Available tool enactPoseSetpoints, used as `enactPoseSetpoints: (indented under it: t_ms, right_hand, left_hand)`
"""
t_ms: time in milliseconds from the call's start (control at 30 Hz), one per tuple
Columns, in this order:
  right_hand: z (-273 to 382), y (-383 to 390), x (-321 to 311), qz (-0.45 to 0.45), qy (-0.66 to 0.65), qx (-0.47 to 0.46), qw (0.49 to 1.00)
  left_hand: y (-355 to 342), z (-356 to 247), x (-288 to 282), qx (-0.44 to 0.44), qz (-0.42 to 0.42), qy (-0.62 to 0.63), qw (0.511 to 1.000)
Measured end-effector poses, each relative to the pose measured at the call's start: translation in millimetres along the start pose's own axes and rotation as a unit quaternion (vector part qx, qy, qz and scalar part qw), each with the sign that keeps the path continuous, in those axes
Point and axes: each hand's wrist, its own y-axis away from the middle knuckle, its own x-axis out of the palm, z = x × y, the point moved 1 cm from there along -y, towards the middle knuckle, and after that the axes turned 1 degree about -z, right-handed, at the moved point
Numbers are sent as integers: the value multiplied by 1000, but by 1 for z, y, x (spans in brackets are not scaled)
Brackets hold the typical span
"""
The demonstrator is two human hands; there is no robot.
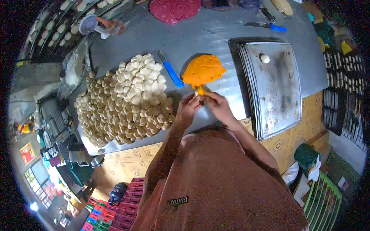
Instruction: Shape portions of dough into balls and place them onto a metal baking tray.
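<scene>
- The person's reddish-brown shirt (227, 181) fills the lower middle, cut off by the lower edge and hiding part of the floor.
- The left hand (187, 110) has its fingers curled in and pinched on a small pale dough piece (196, 93), mostly hidden by the fingers.
- The right hand (218, 106) reaches in beside it, fingertips at a small orange bit (201, 92); I cannot tell whether they grip it.
- Both hands are close together over the surface (208, 36), just on the near side of an orange mass (204, 70), whose near edge is ragged.
- To the left spreads a heap of folded dough pieces (123, 102), paler at its far end; the lower ones are buried.
- A blue-handled knife (170, 69) lies between heap and orange mass.
- At right, a stack of metal trays (268, 109) hides all but the edges of its lower trays; the stained top one bears a single pale dough ball (264, 59).
- Farther off, a second blue-handled knife (269, 27) lies near the far side, and a pink mass (174, 9) is cut off above.
- At upper left, dark trays (58, 19) hold rows of rounded pale pieces, blurred toward the rim.
</scene>
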Motion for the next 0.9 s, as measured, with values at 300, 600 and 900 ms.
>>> enactPoseSetpoints:
  t_ms: [300,600,900]
  right_hand:
    - [9,18,2,23,29,19,999]
    - [11,8,-10,35,56,-30,997]
    - [-2,-18,-32,113,176,-162,964]
  left_hand:
    - [4,-4,-8,-184,60,221,956]
    - [2,-12,-2,-75,33,-94,992]
    - [8,20,22,72,-1,-245,967]
